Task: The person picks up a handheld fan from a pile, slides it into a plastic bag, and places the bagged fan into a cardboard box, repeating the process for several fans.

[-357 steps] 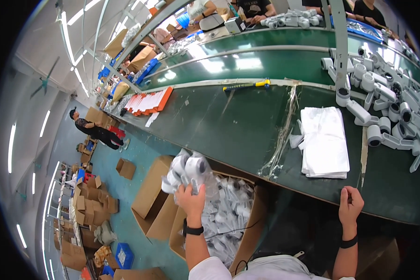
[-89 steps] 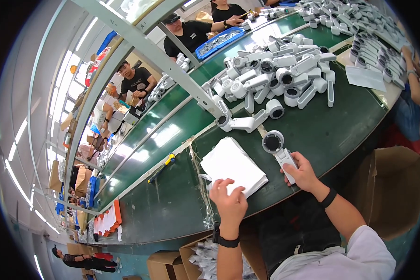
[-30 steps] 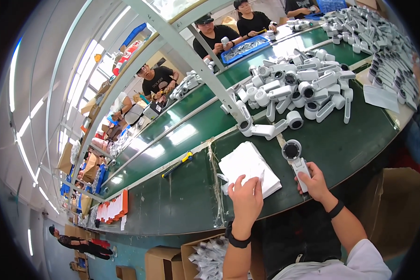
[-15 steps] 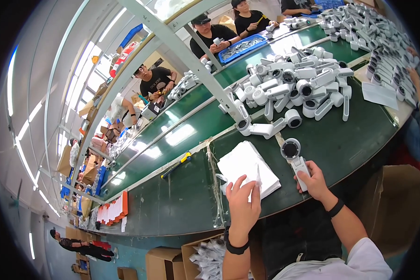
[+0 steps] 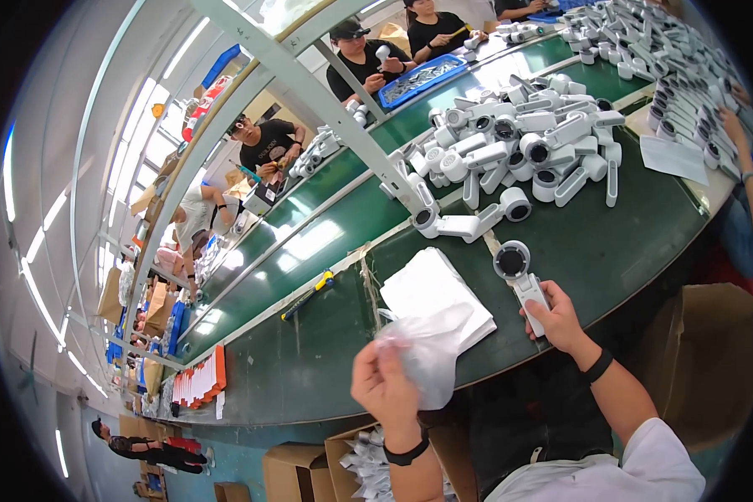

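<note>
Between the fingers of my left hand (image 5: 386, 389) a thin translucent plastic bag (image 5: 435, 356) is pinched by its edge, hanging over the front of the table. Behind it lies a flat stack of white plastic bags (image 5: 431, 280), partly covered by the held one. My right hand (image 5: 558, 320) grips the handle of a white handheld fan (image 5: 511, 261), its round dark-faced head pointing away from me. The fan is apart from the bag. A large heap of similar white fans (image 5: 519, 142) lies beyond on the green table (image 5: 594, 251).
A yellow-and-black screwdriver (image 5: 308, 294) lies left of the stack. Orange-and-white flat pieces (image 5: 201, 379) sit at the left table end. Below the edge stand cartons, one holding wrapped items (image 5: 368, 468), and a big open carton (image 5: 711, 368) at right. A metal post (image 5: 309, 105) crosses the view.
My left hand has drawn a bag off the stack, moving left and toward me, and the bag now spreads out. My right hand keeps hold of the fan.
</note>
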A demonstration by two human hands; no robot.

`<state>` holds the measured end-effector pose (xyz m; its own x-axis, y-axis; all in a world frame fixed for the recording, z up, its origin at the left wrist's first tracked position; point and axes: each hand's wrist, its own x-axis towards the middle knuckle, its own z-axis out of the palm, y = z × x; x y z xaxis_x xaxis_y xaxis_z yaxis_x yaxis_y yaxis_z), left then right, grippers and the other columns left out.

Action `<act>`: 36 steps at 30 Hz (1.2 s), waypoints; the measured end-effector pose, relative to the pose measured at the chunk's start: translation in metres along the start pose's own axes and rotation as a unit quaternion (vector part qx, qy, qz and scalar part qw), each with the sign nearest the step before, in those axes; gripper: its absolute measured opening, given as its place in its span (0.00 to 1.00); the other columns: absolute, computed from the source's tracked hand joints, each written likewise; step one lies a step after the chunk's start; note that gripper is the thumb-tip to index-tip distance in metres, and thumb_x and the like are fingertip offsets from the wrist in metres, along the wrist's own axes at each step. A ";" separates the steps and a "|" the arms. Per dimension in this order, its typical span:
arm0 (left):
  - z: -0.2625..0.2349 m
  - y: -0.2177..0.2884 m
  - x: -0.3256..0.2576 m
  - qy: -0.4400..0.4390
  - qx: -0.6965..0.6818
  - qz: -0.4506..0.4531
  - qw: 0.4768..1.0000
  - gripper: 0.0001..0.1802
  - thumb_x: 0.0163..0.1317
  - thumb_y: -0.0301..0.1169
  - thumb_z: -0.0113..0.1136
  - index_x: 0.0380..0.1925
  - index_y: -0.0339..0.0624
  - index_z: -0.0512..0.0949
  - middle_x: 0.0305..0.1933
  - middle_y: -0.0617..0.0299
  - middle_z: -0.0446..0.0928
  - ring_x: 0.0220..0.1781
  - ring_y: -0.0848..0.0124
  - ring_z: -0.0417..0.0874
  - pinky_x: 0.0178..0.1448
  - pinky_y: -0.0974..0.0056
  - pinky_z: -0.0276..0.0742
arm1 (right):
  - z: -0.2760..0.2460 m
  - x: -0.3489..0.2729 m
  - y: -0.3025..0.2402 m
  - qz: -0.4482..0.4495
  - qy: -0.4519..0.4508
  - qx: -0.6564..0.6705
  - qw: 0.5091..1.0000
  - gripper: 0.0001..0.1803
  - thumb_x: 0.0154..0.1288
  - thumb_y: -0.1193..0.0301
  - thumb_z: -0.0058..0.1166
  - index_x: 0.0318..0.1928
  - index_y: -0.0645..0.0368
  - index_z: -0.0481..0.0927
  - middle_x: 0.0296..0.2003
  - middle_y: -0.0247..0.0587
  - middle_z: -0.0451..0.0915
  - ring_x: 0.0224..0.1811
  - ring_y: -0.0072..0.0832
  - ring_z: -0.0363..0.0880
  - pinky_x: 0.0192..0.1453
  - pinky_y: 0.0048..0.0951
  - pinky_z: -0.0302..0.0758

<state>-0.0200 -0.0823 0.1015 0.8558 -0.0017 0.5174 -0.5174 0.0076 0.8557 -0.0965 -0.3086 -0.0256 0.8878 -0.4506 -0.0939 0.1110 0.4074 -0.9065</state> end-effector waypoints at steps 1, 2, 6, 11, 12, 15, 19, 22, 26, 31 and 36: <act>-0.005 0.000 0.004 -0.002 0.000 -0.001 1.000 0.06 0.68 0.28 0.55 0.37 0.35 0.78 0.36 0.61 0.81 0.36 0.77 0.79 0.44 0.71 0.76 | 0.000 0.000 0.000 0.002 -0.003 -0.004 1.000 0.16 0.67 0.69 0.53 0.49 0.62 0.66 0.33 0.42 0.77 0.22 0.23 0.77 0.24 0.26 0.75; -0.012 0.001 0.006 0.040 -0.029 -0.018 0.999 0.06 0.69 0.28 0.55 0.37 0.36 0.77 0.36 0.62 0.80 0.36 0.77 0.78 0.43 0.71 0.76 | 0.000 0.000 0.000 0.005 -0.005 -0.008 1.000 0.16 0.67 0.70 0.52 0.49 0.62 0.65 0.33 0.42 0.77 0.22 0.24 0.77 0.24 0.26 0.76; -0.052 -0.011 0.009 0.124 -0.099 -0.050 0.986 0.05 0.70 0.30 0.53 0.37 0.39 0.74 0.33 0.65 0.76 0.34 0.77 0.77 0.39 0.70 0.77 | 0.002 0.000 -0.001 0.004 -0.002 -0.001 1.000 0.17 0.66 0.69 0.54 0.50 0.63 0.66 0.33 0.41 0.77 0.22 0.23 0.76 0.24 0.25 0.75; -0.094 -0.007 0.003 0.226 -0.048 -0.073 0.970 0.09 0.70 0.33 0.53 0.42 0.38 0.73 0.36 0.64 0.75 0.35 0.76 0.76 0.39 0.70 0.76 | 0.002 -0.001 0.000 0.006 -0.007 -0.010 1.000 0.16 0.66 0.70 0.53 0.50 0.62 0.66 0.34 0.41 0.77 0.22 0.22 0.76 0.24 0.25 0.75; -0.102 -0.005 0.002 0.228 -0.049 -0.062 0.970 0.11 0.70 0.33 0.52 0.45 0.38 0.72 0.38 0.62 0.75 0.36 0.75 0.76 0.40 0.70 0.76 | 0.002 -0.001 0.000 0.007 -0.009 -0.010 1.000 0.16 0.66 0.70 0.53 0.50 0.62 0.66 0.34 0.41 0.77 0.22 0.22 0.76 0.24 0.25 0.75; -0.113 0.005 -0.003 0.272 -0.009 -0.031 0.962 0.11 0.70 0.33 0.51 0.45 0.37 0.72 0.40 0.61 0.75 0.37 0.75 0.76 0.41 0.70 0.76 | 0.002 -0.001 0.003 0.004 -0.006 -0.012 1.000 0.15 0.67 0.71 0.52 0.49 0.61 0.65 0.32 0.41 0.77 0.22 0.24 0.77 0.24 0.26 0.76; -0.114 0.004 -0.020 0.208 0.010 -0.003 0.978 0.09 0.69 0.30 0.53 0.44 0.36 0.72 0.42 0.59 0.76 0.39 0.74 0.77 0.44 0.70 0.77 | 0.007 -0.007 0.002 -0.038 0.017 0.052 0.998 0.14 0.63 0.76 0.52 0.47 0.60 0.65 0.33 0.42 0.77 0.23 0.26 0.77 0.25 0.28 0.76; -0.087 0.000 -0.032 0.121 0.003 -0.010 0.993 0.07 0.62 0.23 0.61 0.39 0.35 0.76 0.38 0.59 0.79 0.37 0.74 0.80 0.43 0.69 0.79 | 0.020 -0.024 -0.013 -0.099 -0.009 0.091 0.991 0.21 0.55 0.82 0.54 0.48 0.59 0.65 0.33 0.44 0.77 0.26 0.28 0.78 0.29 0.30 0.77; -0.066 -0.014 -0.043 0.038 -0.062 -0.126 0.989 0.10 0.58 0.19 0.63 0.40 0.34 0.77 0.37 0.58 0.82 0.37 0.74 0.83 0.43 0.71 0.79 | 0.050 -0.056 -0.033 -0.034 -0.112 0.061 0.991 0.25 0.47 0.81 0.65 0.48 0.61 0.71 0.32 0.40 0.77 0.27 0.26 0.78 0.31 0.28 0.77; -0.045 -0.023 -0.060 -0.008 -0.120 -0.175 0.977 0.13 0.55 0.17 0.65 0.41 0.33 0.77 0.36 0.59 0.82 0.34 0.76 0.82 0.42 0.73 0.77 | 0.096 -0.079 -0.037 0.021 -0.164 -0.022 0.986 0.23 0.49 0.73 0.72 0.44 0.60 0.76 0.37 0.32 0.79 0.34 0.17 0.76 0.39 0.21 0.74; -0.040 -0.019 -0.068 -0.032 -0.127 -0.209 0.969 0.17 0.53 0.17 0.67 0.44 0.32 0.76 0.38 0.57 0.82 0.36 0.75 0.82 0.43 0.71 0.78 | 0.122 -0.074 -0.027 0.007 -0.169 -0.097 0.981 0.25 0.52 0.71 0.70 0.49 0.61 0.73 0.40 0.32 0.79 0.38 0.17 0.76 0.44 0.24 0.75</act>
<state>-0.0682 -0.0427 0.0497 0.9839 -0.1192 0.1328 -0.1015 0.2383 0.9659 -0.1112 -0.1895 0.0558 0.9898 -0.1424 0.0047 0.0388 0.2378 -0.9705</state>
